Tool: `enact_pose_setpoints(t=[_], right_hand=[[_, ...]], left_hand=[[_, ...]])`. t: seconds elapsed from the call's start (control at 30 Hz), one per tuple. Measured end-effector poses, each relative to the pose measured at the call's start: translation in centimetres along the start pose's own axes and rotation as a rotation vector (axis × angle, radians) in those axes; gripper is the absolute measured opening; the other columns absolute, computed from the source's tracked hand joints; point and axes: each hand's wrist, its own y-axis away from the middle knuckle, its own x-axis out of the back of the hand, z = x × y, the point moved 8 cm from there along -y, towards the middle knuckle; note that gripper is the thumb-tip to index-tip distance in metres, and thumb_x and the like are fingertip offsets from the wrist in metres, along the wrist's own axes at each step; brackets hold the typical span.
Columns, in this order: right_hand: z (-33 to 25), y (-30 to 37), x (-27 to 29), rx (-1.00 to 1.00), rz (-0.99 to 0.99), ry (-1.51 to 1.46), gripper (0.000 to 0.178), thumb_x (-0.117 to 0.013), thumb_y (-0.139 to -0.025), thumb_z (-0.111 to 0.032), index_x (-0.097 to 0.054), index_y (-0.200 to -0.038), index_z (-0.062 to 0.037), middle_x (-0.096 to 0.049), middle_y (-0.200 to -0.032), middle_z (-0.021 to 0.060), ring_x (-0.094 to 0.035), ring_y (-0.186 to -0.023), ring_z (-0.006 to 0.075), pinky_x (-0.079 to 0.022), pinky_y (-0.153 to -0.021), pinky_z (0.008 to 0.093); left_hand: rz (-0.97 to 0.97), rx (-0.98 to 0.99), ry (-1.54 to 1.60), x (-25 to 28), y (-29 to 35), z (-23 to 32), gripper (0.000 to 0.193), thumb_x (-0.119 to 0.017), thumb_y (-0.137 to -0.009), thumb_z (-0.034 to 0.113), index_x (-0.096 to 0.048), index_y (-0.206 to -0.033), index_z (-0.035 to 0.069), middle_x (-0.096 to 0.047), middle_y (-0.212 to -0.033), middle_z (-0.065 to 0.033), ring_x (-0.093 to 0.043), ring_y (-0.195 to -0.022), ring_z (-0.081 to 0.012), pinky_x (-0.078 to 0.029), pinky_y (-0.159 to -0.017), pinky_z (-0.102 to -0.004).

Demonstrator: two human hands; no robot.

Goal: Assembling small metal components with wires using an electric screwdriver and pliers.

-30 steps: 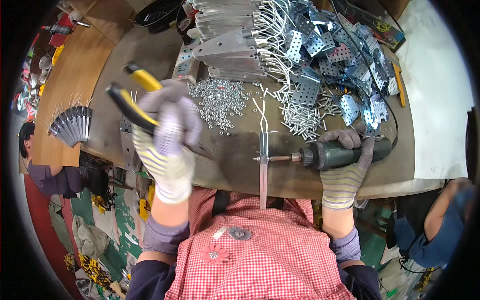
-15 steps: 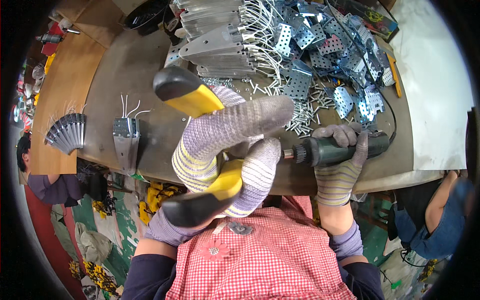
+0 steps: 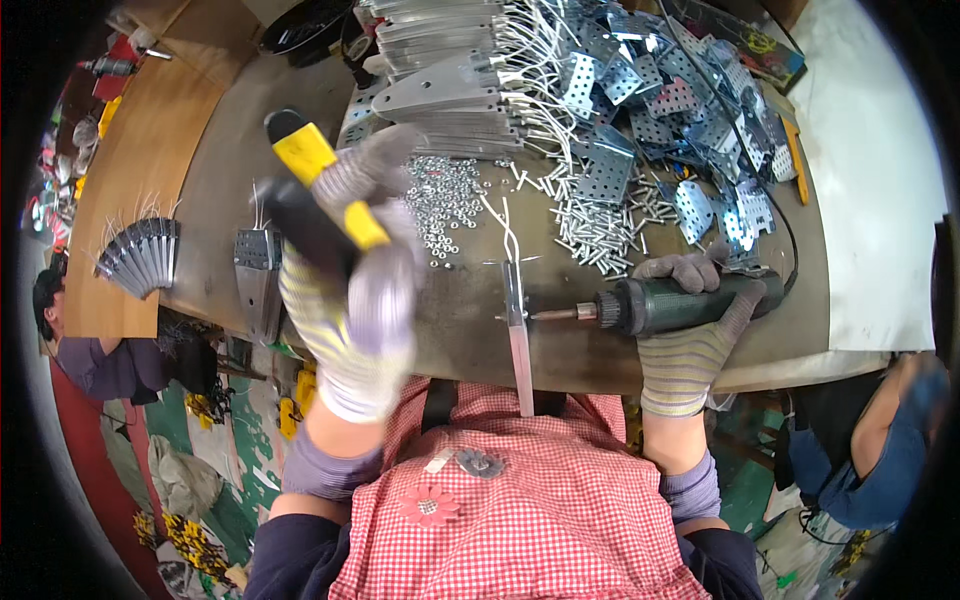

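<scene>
The left hand grips one yellow-black tool, the right hand one dark power driver, its tip beside one two-wired metal strip at the near edge of the brown worktop. The green floor lies below. Half a second ago the left hand covered this strip; now it is further left.

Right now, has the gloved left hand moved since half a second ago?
Yes, leftward: the gloved left hand then reached up to the loose screws in view; now the nuts show between them.
</scene>
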Motion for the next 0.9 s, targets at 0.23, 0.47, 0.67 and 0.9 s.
enact_pose_setpoints(t=[0.23, 0.47, 0.67, 0.9], right_hand=[[0.2, -0.3, -0.2, 0.0, -0.022, 0.039, 0.039, -0.064, -0.087, -0.044, -0.059, -0.11, -0.013, -0.04, -0.074, -0.0059, -0.046, -0.073, 0.0099, -0.04, -0.088, 0.0382], [0.9, 0.1, -0.6, -0.062, -0.023, 0.055, 0.034, -0.065, -0.086, -0.043, -0.058, -0.107, -0.0163, -0.039, -0.077, -0.005, -0.043, -0.076, 0.0108, -0.039, -0.093, 0.0367], [-0.1, -0.1, 0.0, -0.048, 0.002, 0.0, 0.032, -0.066, -0.086, -0.04, -0.058, -0.105, -0.0163, -0.04, -0.077, -0.0051, -0.045, -0.076, 0.0109, -0.039, -0.092, 0.0382], [0.2, -0.3, -0.2, -0.006, 0.001, 0.043, 0.026, -0.065, -0.087, -0.037, -0.056, -0.101, -0.0174, -0.039, -0.076, -0.0052, -0.045, -0.075, 0.0116, -0.041, -0.088, 0.0401]], left_hand=[[-0.05, -0.398, -1.61, 5.8, 0.1, -1.7, 0.027, -0.078, -0.069, 0.008, -0.067, -0.094, 0.003, -0.063, -0.099, -0.019, -0.059, -0.092, -0.0343, -0.048, -0.083, -0.0407], [-0.284, -0.12, -0.942, 1.4, 2.6, -6.0, 0.019, -0.058, -0.092, 0.018, -0.063, -0.097, 0.001, -0.066, -0.089, -0.0178, -0.067, -0.074, -0.0315, -0.051, -0.067, -0.0381], [-0.195, 0.203, -0.406, -0.6, 3.5, 0.3, 0.027, -0.061, -0.082, 0.003, -0.061, -0.108, 0.0, -0.063, -0.09, -0.0054, -0.064, -0.069, -0.014, -0.052, -0.062, -0.0247], [-0.392, 0.265, -0.649, 0.0, 8.5, -2.6, 0.066, -0.067, -0.074, 0.002, -0.048, -0.136, 0.008, -0.064, -0.078, -0.0026, -0.064, -0.068, -0.0113, -0.052, -0.067, -0.0242]])
